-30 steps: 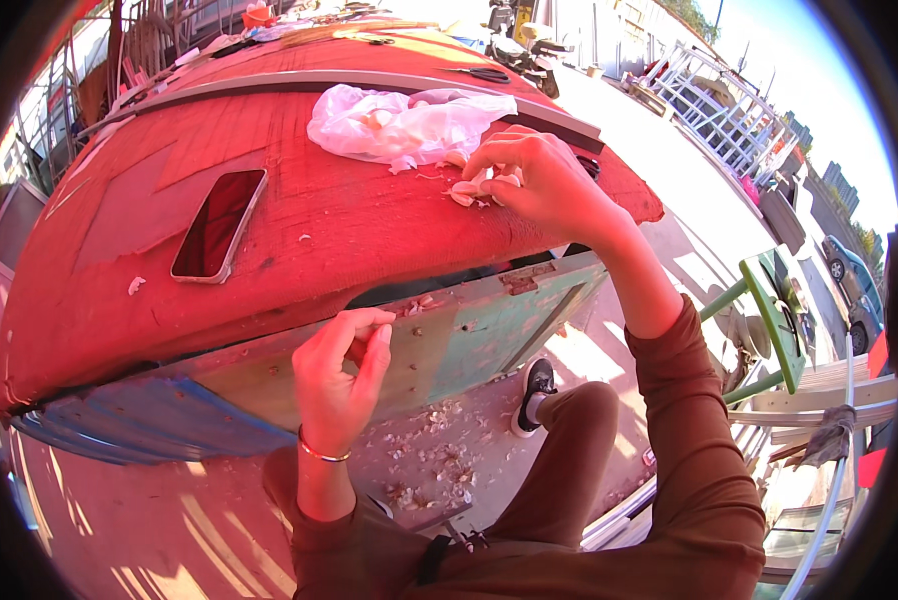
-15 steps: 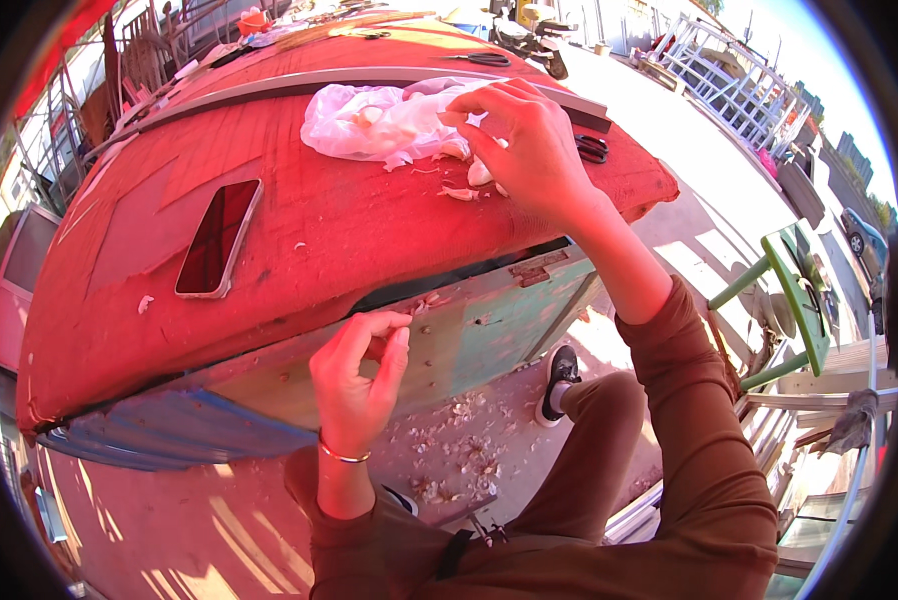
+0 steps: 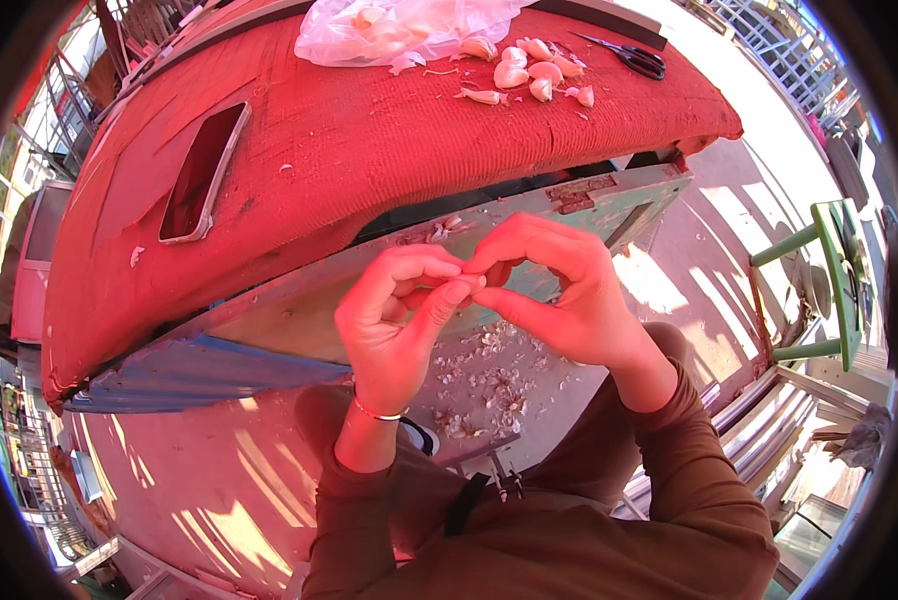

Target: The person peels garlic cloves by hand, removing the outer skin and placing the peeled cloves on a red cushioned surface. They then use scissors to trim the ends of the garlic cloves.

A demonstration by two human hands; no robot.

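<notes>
My left hand (image 3: 394, 320) and my right hand (image 3: 574, 290) meet in front of the table edge, both with thumb and fingers pinched. Between the fingertips is a small pale piece that looks like a garlic clove (image 3: 479, 283), mostly hidden by the fingers. Beyond my hands, several loose garlic cloves (image 3: 545, 72) lie on the red-covered table (image 3: 339, 150). A thin pinkish-white plastic bag (image 3: 409, 40) beside them holds more pale cloves. Garlic skins (image 3: 489, 385) are scattered on the ground below my hands.
Black-handled scissors (image 3: 641, 62) rest right of the loose cloves. A phone (image 3: 205, 175) lies on the table's left part. A long bar (image 3: 609, 20) crosses behind the bag. At the right stands a green stool (image 3: 839, 280), with stacked boards and frames near it.
My right hand has come back from beside the bag to my left hand, and their fingertips now meet. The view has tilted down; the loose cloves are uncovered.
</notes>
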